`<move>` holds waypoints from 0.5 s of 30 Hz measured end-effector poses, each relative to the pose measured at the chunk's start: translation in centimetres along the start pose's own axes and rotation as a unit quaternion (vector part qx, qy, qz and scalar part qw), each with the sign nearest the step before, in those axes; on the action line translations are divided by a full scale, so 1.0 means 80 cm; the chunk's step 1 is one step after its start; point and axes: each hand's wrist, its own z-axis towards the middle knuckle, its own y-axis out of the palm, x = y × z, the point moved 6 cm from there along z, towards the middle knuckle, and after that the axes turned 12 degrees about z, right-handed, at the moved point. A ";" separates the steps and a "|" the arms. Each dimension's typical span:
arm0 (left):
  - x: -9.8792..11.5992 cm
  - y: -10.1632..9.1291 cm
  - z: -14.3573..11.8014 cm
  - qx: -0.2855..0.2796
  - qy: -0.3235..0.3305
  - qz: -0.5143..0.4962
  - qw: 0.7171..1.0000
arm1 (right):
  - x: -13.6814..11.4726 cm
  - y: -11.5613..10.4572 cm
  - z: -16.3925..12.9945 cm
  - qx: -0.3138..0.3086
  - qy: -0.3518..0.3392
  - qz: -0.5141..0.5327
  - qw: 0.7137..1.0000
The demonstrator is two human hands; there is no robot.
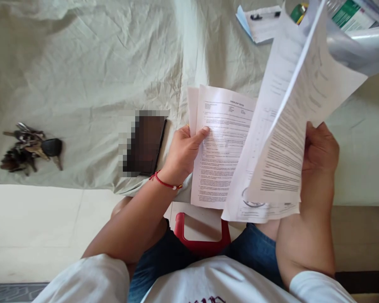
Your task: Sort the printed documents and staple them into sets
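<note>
My left hand (pixel 183 153) grips the left edge of a printed sheet (pixel 222 155), thumb pressed on its text; another sheet lies just under it. A red string bracelet is on that wrist. My right hand (pixel 320 155) holds a bundle of printed pages (pixel 290 126) from behind, lifted and fanned up toward the right. The bundle overlaps the right side of the left sheet. Both sets of papers hover over the edge of a bed covered in a pale green cloth (pixel 91 71).
A dark phone (pixel 145 145) lies on the cloth left of my left hand. A bunch of keys (pixel 30 147) sits far left. More papers with a pen (pixel 265 21) and plastic-sleeved documents (pixel 356 25) lie at the top right. A red stool (pixel 202 240) shows between my knees.
</note>
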 end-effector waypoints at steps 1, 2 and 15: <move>-0.001 0.000 0.001 0.001 0.000 0.002 1.000 | 0.001 0.005 -0.001 -0.008 0.002 0.003 1.000; -0.002 -0.001 0.001 0.004 0.000 0.003 1.000 | 0.001 0.009 -0.003 -0.015 0.002 0.003 1.000; -0.001 -0.003 0.002 0.041 -0.006 0.017 0.999 | 0.022 0.008 -0.007 -0.002 0.012 -0.073 0.997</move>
